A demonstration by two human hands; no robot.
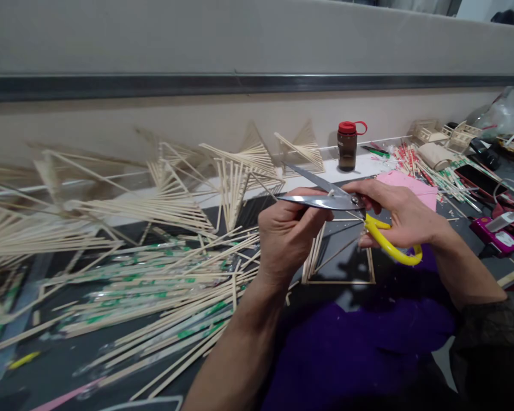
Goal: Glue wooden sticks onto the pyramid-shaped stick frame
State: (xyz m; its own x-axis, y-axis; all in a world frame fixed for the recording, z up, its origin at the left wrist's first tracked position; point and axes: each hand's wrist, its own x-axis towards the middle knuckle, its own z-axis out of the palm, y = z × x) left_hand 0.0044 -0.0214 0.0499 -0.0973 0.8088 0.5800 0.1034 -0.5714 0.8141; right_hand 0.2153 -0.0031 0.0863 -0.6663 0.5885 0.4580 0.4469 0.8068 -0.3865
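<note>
My right hand (405, 208) grips a pair of scissors (319, 202) near the pivot and yellow handles. The blades stand apart and point left, the lower one crossing over my left hand (289, 237). The left fingers are closed in a pinch; a thin wooden stick (264, 187) sticks out on their far left side. How the fingers hold it is partly hidden. Below the hands, a frame of wooden sticks (338, 282) lies on the dark table (38, 371).
Many loose chopsticks (163, 308), some in green-printed wrappers, cover the left side. Fan-shaped stick structures (154, 208) stand along the wall. A brown bottle (346, 151) with a red lid is behind. Pink paper (409, 185), a phone (482, 180) and a purple device (494, 235) lie right.
</note>
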